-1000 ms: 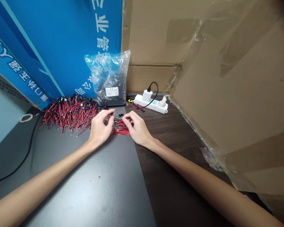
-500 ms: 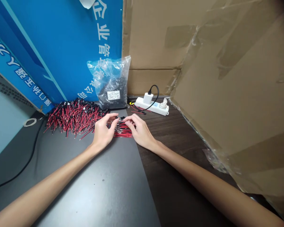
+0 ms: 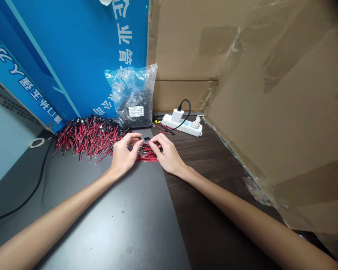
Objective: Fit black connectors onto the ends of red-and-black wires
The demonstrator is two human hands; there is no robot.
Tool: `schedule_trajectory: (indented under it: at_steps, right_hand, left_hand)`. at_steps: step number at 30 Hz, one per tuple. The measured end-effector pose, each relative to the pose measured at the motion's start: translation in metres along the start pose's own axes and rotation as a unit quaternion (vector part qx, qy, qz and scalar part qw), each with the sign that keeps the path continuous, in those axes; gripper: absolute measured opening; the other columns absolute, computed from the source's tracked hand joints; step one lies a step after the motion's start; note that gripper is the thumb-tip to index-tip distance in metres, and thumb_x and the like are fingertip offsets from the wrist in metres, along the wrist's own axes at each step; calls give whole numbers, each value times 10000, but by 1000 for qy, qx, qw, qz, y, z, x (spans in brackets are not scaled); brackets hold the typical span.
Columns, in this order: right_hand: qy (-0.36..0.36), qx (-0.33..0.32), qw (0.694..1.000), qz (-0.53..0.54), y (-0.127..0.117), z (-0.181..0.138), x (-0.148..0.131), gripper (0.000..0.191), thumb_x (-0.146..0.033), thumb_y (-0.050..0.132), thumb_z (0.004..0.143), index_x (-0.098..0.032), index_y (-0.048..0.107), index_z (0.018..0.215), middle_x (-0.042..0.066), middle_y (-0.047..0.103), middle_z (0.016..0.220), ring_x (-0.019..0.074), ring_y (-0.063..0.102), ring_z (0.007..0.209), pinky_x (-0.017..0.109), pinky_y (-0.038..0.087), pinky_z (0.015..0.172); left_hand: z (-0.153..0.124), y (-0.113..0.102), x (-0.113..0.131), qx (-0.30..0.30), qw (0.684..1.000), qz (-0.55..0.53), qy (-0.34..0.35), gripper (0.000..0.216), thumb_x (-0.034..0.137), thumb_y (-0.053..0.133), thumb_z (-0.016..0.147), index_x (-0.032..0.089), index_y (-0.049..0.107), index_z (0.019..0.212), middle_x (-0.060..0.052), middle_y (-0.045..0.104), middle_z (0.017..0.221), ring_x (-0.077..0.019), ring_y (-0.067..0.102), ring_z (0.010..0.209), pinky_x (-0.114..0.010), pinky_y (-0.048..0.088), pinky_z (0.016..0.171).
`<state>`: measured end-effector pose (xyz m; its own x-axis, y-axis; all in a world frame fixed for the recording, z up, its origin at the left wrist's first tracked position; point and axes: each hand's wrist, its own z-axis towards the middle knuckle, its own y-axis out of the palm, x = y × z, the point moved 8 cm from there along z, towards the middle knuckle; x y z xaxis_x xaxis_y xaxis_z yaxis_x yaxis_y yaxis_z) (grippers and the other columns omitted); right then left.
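My left hand (image 3: 124, 153) and my right hand (image 3: 168, 155) are close together on the dark worktop (image 3: 115, 217). The fingertips of both hands meet over a tiny black piece (image 3: 145, 140). On each hand the thumb and first finger are pinched almost shut on it, and the other fingers are curled. The piece is too small for me to tell how it is made, or which hand grips it harder.

Right under my fingers, between my two hands, lies a small bunch of red wires (image 3: 147, 155). It lies flat on the worktop and touches my right hand.

To the left of my left hand is a big pile of red and black wires (image 3: 87, 137). Behind it stands a blue board (image 3: 73, 56). A clear bag of black parts (image 3: 133, 99) leans on that board, just behind my hands. Next to the bag is a white power strip (image 3: 184, 126) with a white plug (image 3: 177, 114) in it. A wall of brown cardboard (image 3: 270, 93) is at the back and on my right. A white ring (image 3: 36, 142) and a black cable (image 3: 30, 189) lie far to the left.
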<state>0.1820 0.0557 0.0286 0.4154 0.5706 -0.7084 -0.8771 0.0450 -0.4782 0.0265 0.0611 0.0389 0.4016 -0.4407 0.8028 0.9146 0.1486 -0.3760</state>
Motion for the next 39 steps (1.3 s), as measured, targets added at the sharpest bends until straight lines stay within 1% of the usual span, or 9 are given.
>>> schedule_trajectory:
  at_steps: [5, 9, 12, 15, 18, 23, 29, 34, 39]
  right_hand:
    - [1, 4, 1000, 2, -1, 0, 0, 175, -300, 479, 1005, -203, 584, 905, 65, 618, 953, 197, 591, 873, 343, 484, 813]
    - [-1, 8, 1000, 7, -2, 1, -1, 180, -306, 486, 1003, -200, 589, 900, 62, 614, 939, 195, 589, 866, 341, 482, 805]
    - [-2, 11, 1000, 9, -3, 0, -2, 187, -312, 486, 1004, -196, 595, 906, 63, 615, 936, 192, 589, 850, 337, 481, 792]
    - [1, 17, 1000, 3, -4, 0, -1, 198, -310, 476, 1007, -195, 610, 917, 56, 620, 911, 188, 586, 819, 331, 480, 773]
    - [7, 25, 1000, 5, -4, 0, 2, 189, -286, 477, 1001, -198, 626, 926, 54, 644, 909, 186, 595, 809, 334, 486, 771]
    - [25, 45, 997, 49, -6, 0, 6, 109, -243, 535, 957, -207, 633, 986, 58, 685, 954, 180, 629, 812, 339, 511, 767]
    - [39, 70, 993, 86, -9, 0, 7, 105, -248, 608, 913, -210, 618, 1011, 40, 692, 881, 174, 645, 775, 342, 523, 733]
    - [44, 72, 992, 98, -9, -1, 6, 103, -255, 631, 894, -209, 624, 986, 39, 696, 874, 174, 648, 768, 342, 524, 723]
    - [40, 71, 992, 98, -9, 0, 6, 96, -258, 637, 886, -203, 638, 964, 47, 703, 887, 178, 651, 767, 347, 522, 722]
  left_hand:
    - [1, 0, -2, 2, 1000, -12, -5, 179, 313, 686, 867, 189, 693, 996, -52, 762, 924, -184, 715, 827, -340, 568, 810]
    - [2, 0, -8, 3, 999, -34, -33, 185, 323, 714, 833, 185, 681, 952, -44, 744, 876, -174, 692, 785, -327, 552, 780]
    - [3, -2, -12, 16, 997, -58, -49, 203, 336, 728, 812, 185, 678, 939, -39, 730, 855, -172, 679, 786, -317, 545, 771]
    - [4, -4, -11, 22, 997, -60, -49, 209, 350, 724, 806, 188, 675, 928, -36, 721, 851, -173, 670, 794, -310, 536, 764]
    - [4, -4, -10, 15, 998, -43, -47, 212, 373, 716, 809, 191, 673, 910, -38, 720, 859, -176, 663, 789, -305, 521, 739]
    - [3, -3, -8, 2, 998, -24, -50, 203, 373, 732, 783, 190, 698, 865, -38, 723, 836, -168, 639, 727, -308, 504, 704]
    - [3, 3, -7, -30, 996, -62, -64, 232, 357, 786, 728, 172, 733, 857, -46, 728, 780, -171, 648, 699, -319, 521, 698]
    - [4, 3, -10, -23, 993, -87, -78, 263, 354, 824, 694, 163, 727, 846, -57, 739, 791, -179, 674, 721, -329, 550, 727]
    - [4, 4, -14, -21, 991, -101, -82, 265, 361, 825, 696, 164, 735, 848, -56, 743, 790, -174, 678, 720, -328, 554, 739]
